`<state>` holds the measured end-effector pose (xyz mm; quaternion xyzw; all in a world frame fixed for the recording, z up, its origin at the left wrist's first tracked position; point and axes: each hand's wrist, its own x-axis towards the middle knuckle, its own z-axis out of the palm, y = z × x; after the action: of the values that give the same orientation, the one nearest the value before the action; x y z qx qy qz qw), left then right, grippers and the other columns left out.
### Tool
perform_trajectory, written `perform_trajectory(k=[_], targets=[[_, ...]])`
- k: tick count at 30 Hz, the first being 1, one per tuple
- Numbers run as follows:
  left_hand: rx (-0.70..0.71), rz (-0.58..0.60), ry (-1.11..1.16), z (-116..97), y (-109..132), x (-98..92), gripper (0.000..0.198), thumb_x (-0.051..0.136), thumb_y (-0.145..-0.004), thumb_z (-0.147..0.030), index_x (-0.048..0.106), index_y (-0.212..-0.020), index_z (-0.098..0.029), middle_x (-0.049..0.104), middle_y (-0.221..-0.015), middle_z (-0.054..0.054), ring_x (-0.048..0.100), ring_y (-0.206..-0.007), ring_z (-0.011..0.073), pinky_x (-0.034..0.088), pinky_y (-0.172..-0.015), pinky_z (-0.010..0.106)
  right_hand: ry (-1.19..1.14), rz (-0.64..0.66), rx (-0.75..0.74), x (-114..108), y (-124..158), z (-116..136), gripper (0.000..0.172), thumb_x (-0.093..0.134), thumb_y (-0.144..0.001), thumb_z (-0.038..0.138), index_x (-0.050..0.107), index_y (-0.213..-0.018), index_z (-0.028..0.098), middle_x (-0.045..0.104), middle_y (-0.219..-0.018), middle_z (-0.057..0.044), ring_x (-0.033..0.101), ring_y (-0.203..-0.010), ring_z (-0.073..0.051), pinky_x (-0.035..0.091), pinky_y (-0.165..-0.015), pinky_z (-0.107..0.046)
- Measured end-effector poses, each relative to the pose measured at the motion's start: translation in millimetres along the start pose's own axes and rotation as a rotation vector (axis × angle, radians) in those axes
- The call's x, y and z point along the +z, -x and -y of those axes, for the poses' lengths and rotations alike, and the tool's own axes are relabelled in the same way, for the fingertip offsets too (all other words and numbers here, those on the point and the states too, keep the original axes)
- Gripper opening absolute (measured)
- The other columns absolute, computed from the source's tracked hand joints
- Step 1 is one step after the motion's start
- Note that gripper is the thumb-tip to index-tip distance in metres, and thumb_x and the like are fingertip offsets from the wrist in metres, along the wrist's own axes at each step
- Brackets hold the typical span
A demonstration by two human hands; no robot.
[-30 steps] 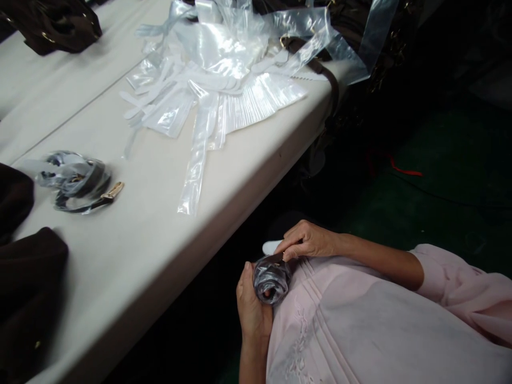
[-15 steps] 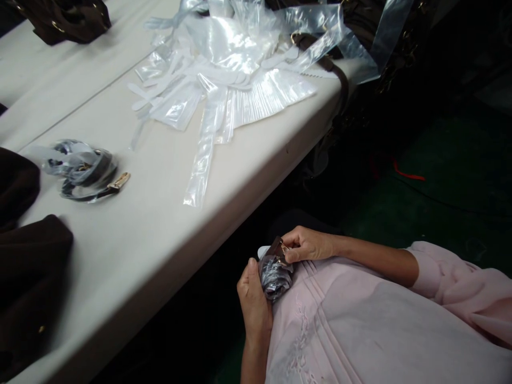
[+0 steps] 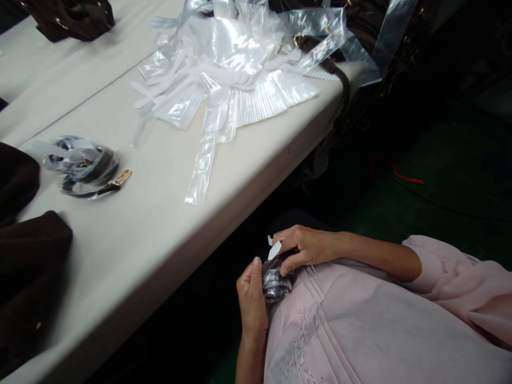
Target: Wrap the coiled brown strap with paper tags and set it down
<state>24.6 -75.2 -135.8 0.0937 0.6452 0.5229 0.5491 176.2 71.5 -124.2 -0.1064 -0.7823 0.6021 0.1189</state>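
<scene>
A coiled strap wrapped in clear plastic (image 3: 276, 285) is held low against the front of my pink top. My left hand (image 3: 253, 298) grips its left side, with the thumb pointing up along it. From the right, my right hand (image 3: 306, 246) curls over the top of the bundle, its thumb bent down onto the plastic. A white tab (image 3: 274, 250) sticks up between the hands. The fingertips of my right hand and the strap's end are partly hidden.
Flat clear plastic sleeves (image 3: 260, 98) lie heaped on the white table (image 3: 160, 224). Another plastic-wrapped strap (image 3: 90, 165) with a gold clasp rests at the left. Dark brown bags (image 3: 36, 266) stand along the left edge. A red strip (image 3: 406, 176) lies on the dark green floor.
My right hand has shifted left over the bundle's top and now covers the brown strap end and metal piece seen before. The white tab stands more upright. My left hand keeps its hold.
</scene>
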Motion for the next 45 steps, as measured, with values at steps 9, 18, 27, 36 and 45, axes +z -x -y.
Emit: perform_trajectory(k=[9, 18, 27, 36, 45], targets=[[-0.059, -0.345, 0.204, 11.4, -8.4, 11.4, 0.034, 0.070, -0.074, -0.045, 0.052, -0.067, -0.017, 0.050, -0.054, -0.005, 0.047, -0.049, 0.0100, 0.041, -0.048, 0.022, -0.164, -0.203, 0.317, 43.3, 10.6, -9.0, 0.035, 0.056, -0.094, 0.043, 0.075, -0.091, 0.014, 0.067, -0.082, -0.004, 0.061, -0.075, -0.014, 0.044, -0.069, -0.023], [-0.041, -0.270, 0.240, 14.7, -7.7, 7.5, 0.036, 0.067, -0.078, -0.052, 0.060, -0.082, -0.016, 0.060, -0.071, -0.001, 0.057, -0.059, 0.0112, 0.046, -0.057, 0.022, -0.359, -0.314, 0.466, 46.4, 9.0, -9.1, 0.033, 0.067, -0.084, 0.045, 0.073, -0.085, 0.013, 0.065, -0.076, -0.003, 0.057, -0.070, -0.013, 0.042, -0.065, -0.024], [-0.033, 0.180, 0.088, 14.7, 8.0, -17.2, 0.071, 0.083, -0.058, -0.027, 0.059, -0.124, -0.017, 0.070, -0.108, 0.011, 0.067, -0.092, 0.0225, 0.053, -0.083, 0.031, -0.715, -0.171, 0.615, 38.6, 13.8, -20.5, 0.049, 0.069, -0.077, 0.060, 0.061, -0.079, 0.012, 0.057, -0.065, 0.002, 0.037, -0.050, -0.004, 0.022, -0.046, -0.020], [0.081, 0.032, -0.172, 17.4, 9.1, -19.4, 0.050, 0.077, -0.067, -0.029, 0.069, -0.115, -0.018, 0.072, -0.110, 0.007, 0.067, -0.094, 0.0197, 0.052, -0.083, 0.024, -0.710, -0.369, 0.660, 48.8, 15.6, -15.9, 0.052, 0.067, -0.074, 0.063, 0.060, -0.074, 0.012, 0.059, -0.062, 0.000, 0.036, -0.046, -0.004, 0.023, -0.044, -0.020], [0.163, -0.197, -0.023, 24.6, 0.6, -12.7, 0.052, 0.078, -0.069, -0.037, 0.067, -0.116, -0.019, 0.073, -0.098, 0.006, 0.067, -0.080, 0.0164, 0.053, -0.074, 0.025, -0.674, -0.253, 0.755, 47.5, 3.3, -9.5, 0.046, 0.068, -0.073, 0.059, 0.059, -0.070, 0.013, 0.057, -0.060, 0.000, 0.041, -0.047, -0.006, 0.025, -0.043, -0.019]])
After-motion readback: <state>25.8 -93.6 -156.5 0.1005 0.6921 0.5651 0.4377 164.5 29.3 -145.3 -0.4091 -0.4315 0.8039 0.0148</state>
